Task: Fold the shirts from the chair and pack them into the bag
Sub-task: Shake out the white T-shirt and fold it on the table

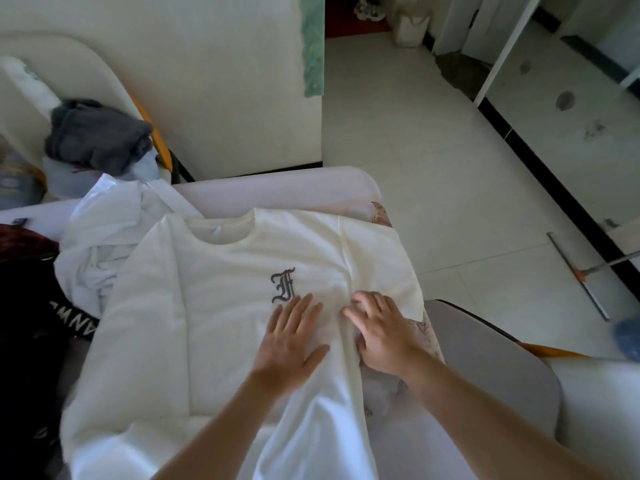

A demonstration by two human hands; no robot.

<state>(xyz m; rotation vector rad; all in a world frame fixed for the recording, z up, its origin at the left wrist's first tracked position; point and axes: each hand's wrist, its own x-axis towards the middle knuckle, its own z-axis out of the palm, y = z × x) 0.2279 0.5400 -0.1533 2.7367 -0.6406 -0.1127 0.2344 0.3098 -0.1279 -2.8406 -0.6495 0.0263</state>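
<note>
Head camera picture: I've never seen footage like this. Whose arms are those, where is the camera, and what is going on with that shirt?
No machine here: a person wears one wide camera on the head, looking down at their own hands. A cream T-shirt with a dark letter on the chest lies spread face up on a padded surface. The left hand presses flat on it; the right hand works the cloth at its side edge, fingers curled. Neither hand has lifted anything. A crumpled white garment lies beside the shirt, and grey clothes are piled further back.
</note>
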